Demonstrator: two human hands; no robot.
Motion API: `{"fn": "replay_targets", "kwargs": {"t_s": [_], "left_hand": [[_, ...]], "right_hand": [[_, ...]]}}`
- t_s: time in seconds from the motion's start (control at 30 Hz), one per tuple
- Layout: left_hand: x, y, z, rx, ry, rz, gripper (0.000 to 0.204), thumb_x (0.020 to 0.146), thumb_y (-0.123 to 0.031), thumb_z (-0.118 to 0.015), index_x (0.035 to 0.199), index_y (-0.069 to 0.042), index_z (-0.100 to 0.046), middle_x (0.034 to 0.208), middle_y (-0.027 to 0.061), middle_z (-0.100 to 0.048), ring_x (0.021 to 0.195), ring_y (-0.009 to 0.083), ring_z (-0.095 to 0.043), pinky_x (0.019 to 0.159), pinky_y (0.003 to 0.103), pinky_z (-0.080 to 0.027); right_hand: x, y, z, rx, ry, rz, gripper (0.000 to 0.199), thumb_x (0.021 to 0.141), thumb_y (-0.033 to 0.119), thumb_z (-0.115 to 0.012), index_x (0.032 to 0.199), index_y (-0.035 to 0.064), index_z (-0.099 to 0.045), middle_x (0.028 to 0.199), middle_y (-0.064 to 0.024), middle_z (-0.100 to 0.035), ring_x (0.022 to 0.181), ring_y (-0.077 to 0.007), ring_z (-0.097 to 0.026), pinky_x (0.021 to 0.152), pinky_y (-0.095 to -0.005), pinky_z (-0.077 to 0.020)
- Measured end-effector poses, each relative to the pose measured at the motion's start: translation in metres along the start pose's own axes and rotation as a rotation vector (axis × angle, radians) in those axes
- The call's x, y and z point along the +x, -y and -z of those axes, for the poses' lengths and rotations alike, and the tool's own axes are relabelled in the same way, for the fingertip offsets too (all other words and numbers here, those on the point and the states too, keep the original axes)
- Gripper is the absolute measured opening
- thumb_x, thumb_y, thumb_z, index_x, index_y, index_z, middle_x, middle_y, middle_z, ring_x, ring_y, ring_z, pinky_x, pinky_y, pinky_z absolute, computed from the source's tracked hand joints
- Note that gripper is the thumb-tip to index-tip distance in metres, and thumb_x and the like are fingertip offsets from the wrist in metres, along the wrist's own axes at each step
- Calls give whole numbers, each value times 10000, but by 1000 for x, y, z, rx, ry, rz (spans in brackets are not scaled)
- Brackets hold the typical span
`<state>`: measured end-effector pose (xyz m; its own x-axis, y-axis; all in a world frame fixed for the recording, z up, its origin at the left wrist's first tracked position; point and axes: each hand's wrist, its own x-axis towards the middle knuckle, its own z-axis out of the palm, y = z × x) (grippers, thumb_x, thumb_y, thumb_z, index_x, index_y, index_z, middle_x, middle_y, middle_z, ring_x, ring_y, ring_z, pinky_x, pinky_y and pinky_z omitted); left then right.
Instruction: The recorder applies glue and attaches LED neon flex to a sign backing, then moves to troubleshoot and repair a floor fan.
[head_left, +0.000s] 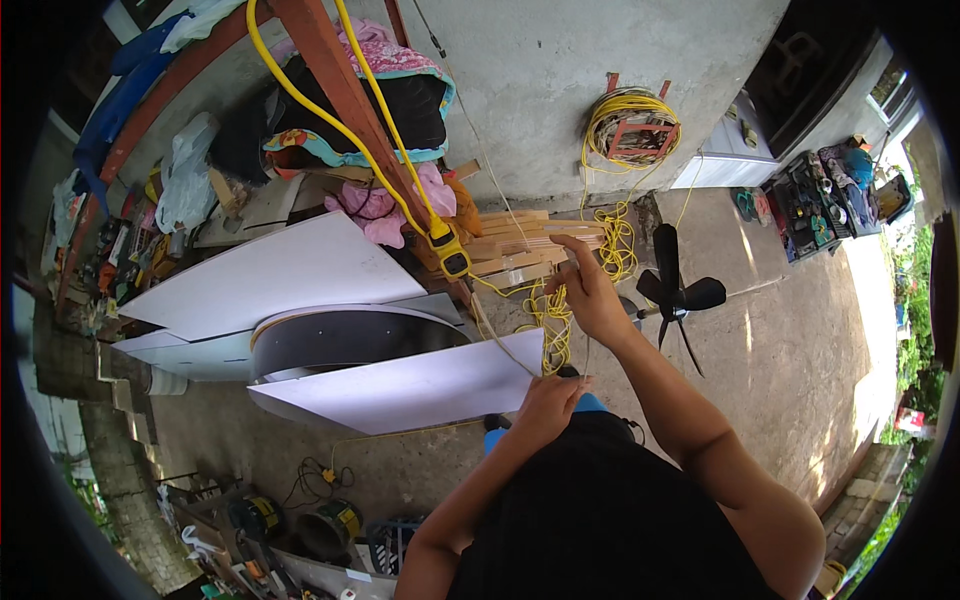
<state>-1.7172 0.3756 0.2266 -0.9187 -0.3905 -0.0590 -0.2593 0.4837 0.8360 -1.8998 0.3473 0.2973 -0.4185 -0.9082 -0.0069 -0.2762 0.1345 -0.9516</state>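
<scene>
My left hand [548, 410] is low in front of my body, beside the right corner of a white panel [430, 387]. Its fingers are curled around what looks like a pale cord [503, 345] that arcs down from the yellow socket block [449, 252]. Raised farther forward is my right hand [592, 300], its index finger stretched out and a gap between the fingers; I make out nothing in its grasp. Wooden strips [515, 245] and a heap of yellow cord [615, 240] lie on the floor beyond it. Behind the panel stands a dark curved piece [350, 338].
Right of my right hand stands a black fan blade set [680, 292]. A rusty post [350, 100] with a thick yellow cable rises ahead. More coiled cord hangs on the wall [540, 100]. A shoe rack [820, 205] stands far right. Tools [330, 525] sit lower left.
</scene>
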Motion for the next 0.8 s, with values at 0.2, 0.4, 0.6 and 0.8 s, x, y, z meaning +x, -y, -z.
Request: {"fn": "replay_targets", "kwargs": {"t_s": [0.2, 0.4, 0.6, 0.8], "left_hand": [[-15, 44, 54, -276, -421, 64, 268, 1003, -226, -505, 1157, -28, -596, 1101, 145, -644, 989, 256, -611, 898, 374, -461], [8, 105, 141, -674, -698, 196, 430, 1042, -364, -402, 1274, -11, -485, 1187, 119, -598, 1070, 188, -569, 975, 340, -418], [58, 117, 168, -732, -640, 51, 478, 1044, -366, -388, 1354, -3, -411, 1255, 120, -541, 1106, 191, -547, 991, 324, -406], [72, 122, 165, -865, -657, 126, 420, 1039, -313, -416, 1316, 0, -457, 1177, 105, -563, 1017, 175, -548, 893, 309, -426]], "right_hand": [[-19, 19, -38, -21, -113, 145, 478, 1019, 122, -384, 1465, 46, -229, 763, -108, -681, 677, -209, -633, 697, -330, -489], [-9, 9, -73, 215, 45, -55, 387, 1028, 189, -426, 1314, -72, -424, 834, -91, -713, 648, -136, -561, 669, -298, -489], [15, 16, -108, 390, 152, -289, 315, 1011, 259, -502, 969, -20, -642, 871, -102, -725, 712, -101, -612, 681, -241, -493], [28, 27, -117, 495, 85, -416, 323, 1001, 286, -524, 951, -5, -655, 774, -84, -707, 667, -115, -629, 641, -239, -476]]}}
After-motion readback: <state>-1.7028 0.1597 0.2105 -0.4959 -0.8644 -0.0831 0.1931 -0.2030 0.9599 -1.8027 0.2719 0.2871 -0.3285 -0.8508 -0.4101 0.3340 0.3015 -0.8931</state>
